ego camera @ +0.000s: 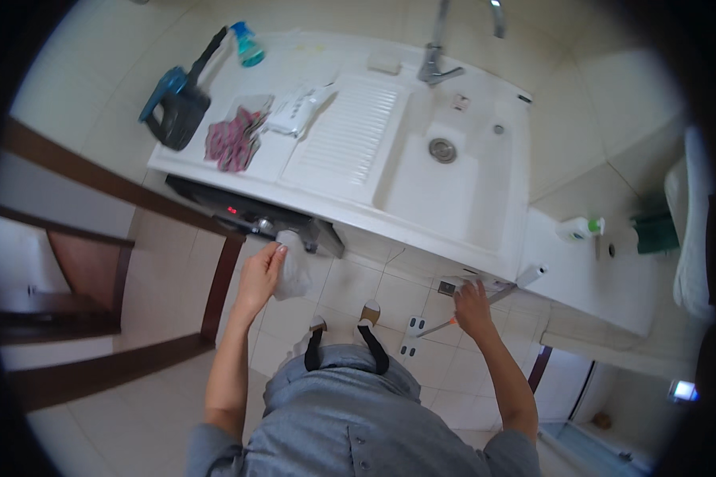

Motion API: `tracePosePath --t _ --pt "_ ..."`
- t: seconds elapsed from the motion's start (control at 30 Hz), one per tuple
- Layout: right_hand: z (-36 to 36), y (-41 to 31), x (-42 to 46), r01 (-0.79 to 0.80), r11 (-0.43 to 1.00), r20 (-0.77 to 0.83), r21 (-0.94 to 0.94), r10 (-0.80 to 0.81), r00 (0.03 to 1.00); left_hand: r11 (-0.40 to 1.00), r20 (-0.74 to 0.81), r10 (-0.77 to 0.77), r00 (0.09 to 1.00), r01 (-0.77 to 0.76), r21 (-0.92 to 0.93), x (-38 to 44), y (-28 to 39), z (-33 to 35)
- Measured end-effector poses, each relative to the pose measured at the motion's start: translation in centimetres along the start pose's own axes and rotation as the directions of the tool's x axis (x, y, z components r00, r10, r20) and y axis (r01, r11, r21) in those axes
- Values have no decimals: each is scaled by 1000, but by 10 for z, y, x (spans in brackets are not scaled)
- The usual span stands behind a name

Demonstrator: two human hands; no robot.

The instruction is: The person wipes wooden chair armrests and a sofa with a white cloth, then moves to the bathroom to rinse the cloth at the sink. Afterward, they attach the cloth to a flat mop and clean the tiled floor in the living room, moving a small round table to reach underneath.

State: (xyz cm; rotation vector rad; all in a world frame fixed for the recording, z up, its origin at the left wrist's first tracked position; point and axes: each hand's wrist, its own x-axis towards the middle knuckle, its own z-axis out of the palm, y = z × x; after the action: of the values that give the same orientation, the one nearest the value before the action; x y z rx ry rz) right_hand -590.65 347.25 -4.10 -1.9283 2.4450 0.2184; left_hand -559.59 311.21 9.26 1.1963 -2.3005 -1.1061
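My left hand (pixel 261 279) pinches a crumpled white wipe or cloth (pixel 294 268), which hangs in front of the black front panel of a washing machine (pixel 286 222). To the right, my right hand (pixel 472 307) is at the front of the white sink cabinet, just below the counter's edge. Its fingertips are blurred, so whether they grip anything is unclear. A long thin pole (pixel 502 294) with a white end and an orange part runs behind this hand. Above both hands lies the white laundry sink (pixel 453 185) with its ribbed washboard (pixel 352 131).
On the counter (pixel 250 182) are a grey-blue handheld appliance (pixel 179 113), a spray bottle (pixel 248 46), a pink patterned cloth (pixel 234 140) and a white wipes pack (pixel 298 110). A chrome faucet (pixel 434 65) rises behind the basin. A bathroom scale (pixel 414 327) lies beside my feet.
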Motion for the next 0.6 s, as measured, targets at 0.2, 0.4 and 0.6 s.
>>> tracePosePath --t 0.2,0.4,0.6 --pt "104 29 -12 89 777 590 -623 392 706 986 -327 -157 932 168 6 -40 -87 -35" --pt "119 11 -9 -33 927 858 -372 358 369 918 -459 -374 806 251 -306 -96 -154 -80" --pt "161 -91 -65 -200 974 964 -104 148 221 824 -554 -560 615 483 -296 -180 -230 -131"
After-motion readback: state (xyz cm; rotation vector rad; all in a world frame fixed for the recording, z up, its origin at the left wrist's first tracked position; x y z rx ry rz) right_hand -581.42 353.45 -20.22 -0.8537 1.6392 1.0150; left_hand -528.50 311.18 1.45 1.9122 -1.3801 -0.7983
